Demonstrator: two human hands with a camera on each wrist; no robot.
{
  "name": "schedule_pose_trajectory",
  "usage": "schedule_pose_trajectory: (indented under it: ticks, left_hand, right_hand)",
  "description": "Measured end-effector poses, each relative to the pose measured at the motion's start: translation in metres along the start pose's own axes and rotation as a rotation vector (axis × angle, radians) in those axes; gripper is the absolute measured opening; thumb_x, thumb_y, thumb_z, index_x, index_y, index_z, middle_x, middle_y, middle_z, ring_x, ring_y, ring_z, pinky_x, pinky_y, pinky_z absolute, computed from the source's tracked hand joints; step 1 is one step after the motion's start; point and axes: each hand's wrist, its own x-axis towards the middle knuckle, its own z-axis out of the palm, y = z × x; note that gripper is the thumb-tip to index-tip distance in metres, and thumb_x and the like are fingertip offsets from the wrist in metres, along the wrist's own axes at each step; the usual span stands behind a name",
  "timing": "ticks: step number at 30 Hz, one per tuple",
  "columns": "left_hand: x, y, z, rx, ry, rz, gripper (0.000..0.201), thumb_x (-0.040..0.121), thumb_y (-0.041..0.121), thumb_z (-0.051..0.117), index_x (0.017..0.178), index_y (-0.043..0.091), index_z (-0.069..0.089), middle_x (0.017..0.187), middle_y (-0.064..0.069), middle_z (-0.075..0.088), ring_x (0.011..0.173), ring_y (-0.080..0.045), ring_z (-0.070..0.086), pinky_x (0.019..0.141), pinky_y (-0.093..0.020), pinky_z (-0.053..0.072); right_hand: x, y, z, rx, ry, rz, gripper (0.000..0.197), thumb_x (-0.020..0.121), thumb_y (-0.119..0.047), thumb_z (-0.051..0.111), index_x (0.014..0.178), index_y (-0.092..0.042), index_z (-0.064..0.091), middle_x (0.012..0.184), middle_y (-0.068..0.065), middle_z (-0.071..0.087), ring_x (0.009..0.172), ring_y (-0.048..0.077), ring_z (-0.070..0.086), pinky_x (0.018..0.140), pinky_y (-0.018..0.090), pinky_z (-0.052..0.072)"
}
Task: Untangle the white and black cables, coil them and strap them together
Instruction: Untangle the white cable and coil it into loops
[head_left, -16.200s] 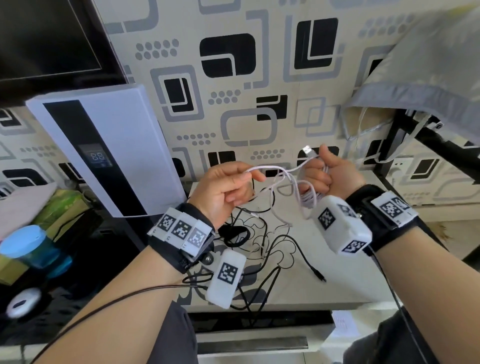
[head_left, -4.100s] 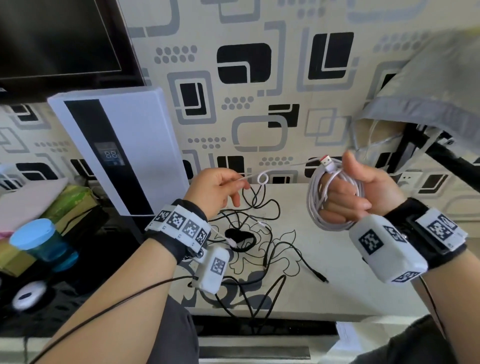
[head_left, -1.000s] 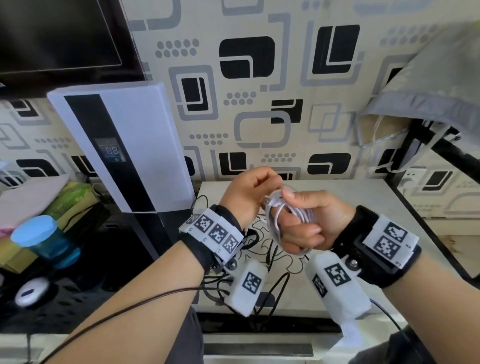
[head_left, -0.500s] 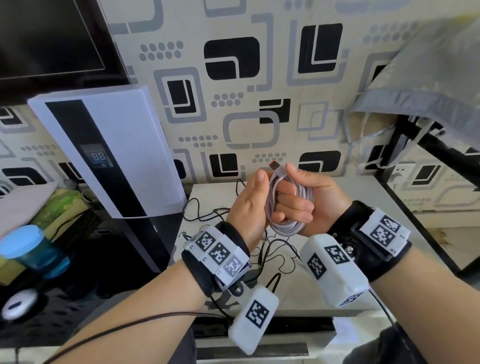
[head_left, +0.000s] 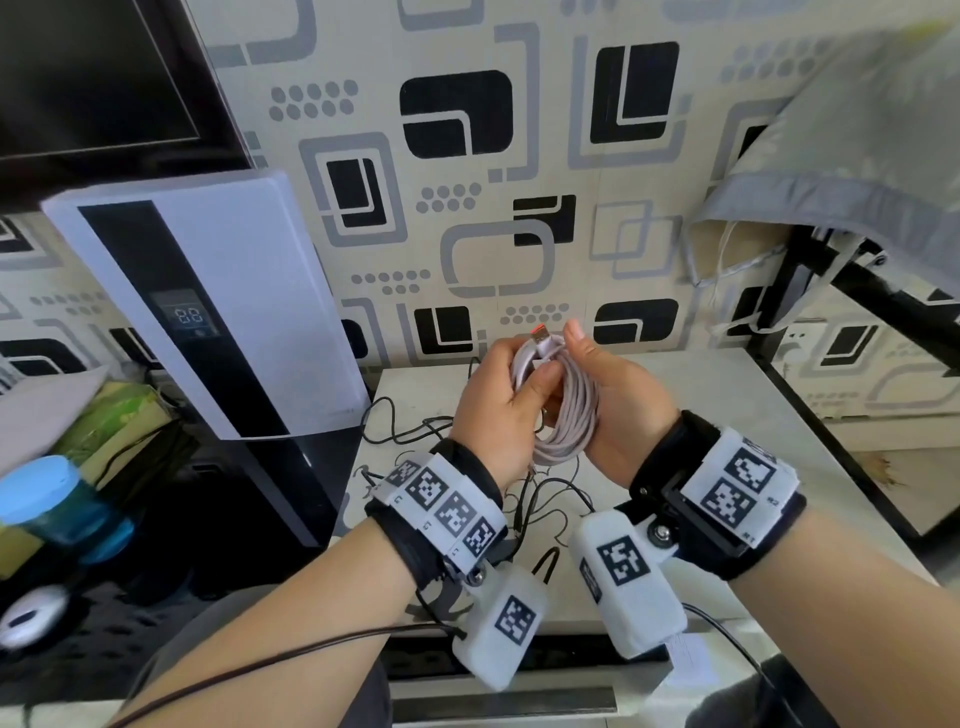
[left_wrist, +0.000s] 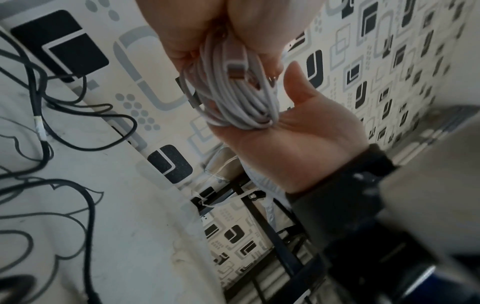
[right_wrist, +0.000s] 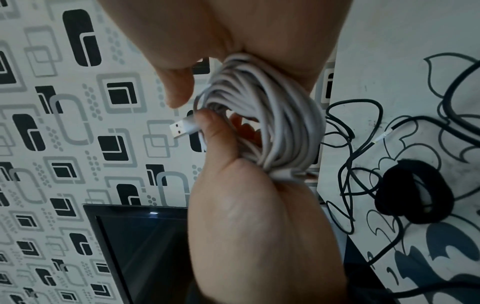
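Observation:
The white cable (head_left: 569, 415) is wound into a tight coil held up between both hands above the table (head_left: 737, 415). My left hand (head_left: 498, 400) grips the coil from the left, and its thumb (right_wrist: 213, 135) pins the USB plug (right_wrist: 180, 128) against the loops. From the right, my right hand (head_left: 618, 395) cradles the coil in its palm (left_wrist: 291, 139), thumb up, fingers hidden behind the loops. The black cable (head_left: 415, 431) lies loose and tangled on the table below. A black strap loop (right_wrist: 415, 195) rests beside it.
A white appliance (head_left: 208, 312) with a small display leans at the left, under a dark screen (head_left: 104, 78). A blue-lidded jar (head_left: 52, 499) and a mouse (head_left: 26, 618) sit lower left. Grey cloth (head_left: 857, 156) hangs over a black frame on the right.
The white cable went from loose strands to a full coil on my right hand. In the last half second my left hand has closed round the coil, thumb over the plug.

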Motion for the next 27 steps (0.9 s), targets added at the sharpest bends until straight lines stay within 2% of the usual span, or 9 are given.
schedule_pose_trajectory:
  ticks: [4, 7, 9, 11, 14, 18, 21, 24, 27]
  left_hand:
    - [0.001, 0.006, -0.004, -0.084, 0.097, -0.049, 0.021, 0.098, 0.030, 0.051, 0.114, 0.016, 0.056, 0.097, 0.006, 0.066, 0.083, 0.003, 0.064, 0.072, -0.014, 0.051]
    - [0.004, 0.008, -0.006, -0.064, 0.160, -0.028, 0.027, 0.097, 0.039, 0.050, 0.109, 0.017, 0.059, 0.095, 0.003, 0.068, 0.086, -0.005, 0.066, 0.077, -0.025, 0.054]
    - [0.004, 0.006, -0.004, -0.089, 0.167, 0.021, 0.042, 0.089, 0.050, 0.048, 0.107, 0.014, 0.060, 0.091, 0.000, 0.068, 0.086, -0.009, 0.066, 0.078, -0.027, 0.052]
    - [0.002, 0.002, -0.005, -0.125, 0.123, 0.055, 0.055, 0.085, 0.054, 0.046, 0.114, 0.009, 0.058, 0.100, -0.005, 0.067, 0.095, -0.011, 0.065, 0.086, -0.026, 0.051]
    - [0.002, -0.007, -0.008, -0.114, -0.035, 0.053, 0.048, 0.094, 0.047, 0.042, 0.126, 0.011, 0.050, 0.116, -0.009, 0.062, 0.112, -0.016, 0.060, 0.098, -0.031, 0.047]
    - [0.002, -0.008, -0.015, 0.062, -0.182, 0.085, 0.041, 0.100, 0.036, 0.037, 0.130, 0.009, 0.047, 0.118, -0.004, 0.060, 0.110, -0.004, 0.057, 0.094, -0.013, 0.041]
    - [0.003, -0.004, -0.018, 0.085, -0.209, 0.083, 0.049, 0.096, 0.047, 0.039, 0.130, 0.012, 0.049, 0.118, -0.002, 0.062, 0.111, -0.009, 0.058, 0.098, -0.026, 0.046]
    - [0.004, -0.001, -0.019, 0.026, -0.163, 0.058, 0.057, 0.089, 0.056, 0.044, 0.124, 0.013, 0.053, 0.113, -0.005, 0.064, 0.107, -0.015, 0.062, 0.096, -0.041, 0.049]
    - [0.001, 0.005, -0.024, -0.188, -0.132, 0.001, 0.065, 0.078, 0.057, 0.065, 0.118, 0.007, 0.057, 0.105, -0.012, 0.067, 0.099, -0.022, 0.066, 0.090, -0.046, 0.053]
  right_hand:
    - [-0.006, -0.003, 0.005, -0.087, -0.131, 0.027, 0.057, 0.086, -0.051, 0.050, 0.124, -0.010, 0.062, 0.117, 0.016, 0.065, 0.103, 0.026, 0.064, 0.092, 0.040, 0.050]
    - [-0.009, 0.003, 0.007, -0.172, -0.210, 0.106, 0.072, 0.069, -0.056, 0.072, 0.124, -0.011, 0.060, 0.112, 0.016, 0.067, 0.100, 0.030, 0.065, 0.085, 0.044, 0.052]
    - [-0.011, 0.003, 0.009, -0.278, -0.216, 0.110, 0.065, 0.063, -0.040, 0.084, 0.117, -0.011, 0.062, 0.105, 0.015, 0.069, 0.094, 0.029, 0.068, 0.077, 0.044, 0.056]
    - [-0.013, -0.002, 0.010, -0.344, -0.245, 0.132, 0.046, 0.072, -0.020, 0.080, 0.114, -0.013, 0.063, 0.105, 0.015, 0.069, 0.096, 0.029, 0.068, 0.075, 0.045, 0.058]
    - [-0.015, -0.006, 0.002, -0.366, -0.280, 0.203, 0.045, 0.071, -0.010, 0.073, 0.115, -0.009, 0.062, 0.103, 0.018, 0.067, 0.095, 0.031, 0.066, 0.071, 0.043, 0.060]
    - [-0.018, -0.006, -0.003, -0.449, -0.343, 0.246, 0.037, 0.075, -0.006, 0.075, 0.109, 0.002, 0.061, 0.090, 0.021, 0.063, 0.080, 0.028, 0.065, 0.053, 0.028, 0.056]
    - [-0.016, -0.008, -0.004, -0.442, -0.345, 0.243, 0.021, 0.076, 0.002, 0.070, 0.095, 0.001, 0.062, 0.076, 0.015, 0.060, 0.066, 0.025, 0.062, 0.040, 0.021, 0.045]
    - [-0.012, -0.007, -0.001, -0.412, -0.363, 0.253, 0.012, 0.074, 0.010, 0.065, 0.081, 0.001, 0.061, 0.065, 0.013, 0.058, 0.052, 0.021, 0.056, 0.035, 0.018, 0.036]
    - [-0.010, -0.008, 0.001, -0.386, -0.411, 0.295, 0.006, 0.070, 0.008, 0.062, 0.074, 0.004, 0.062, 0.059, 0.013, 0.057, 0.047, 0.020, 0.054, 0.035, 0.019, 0.037]
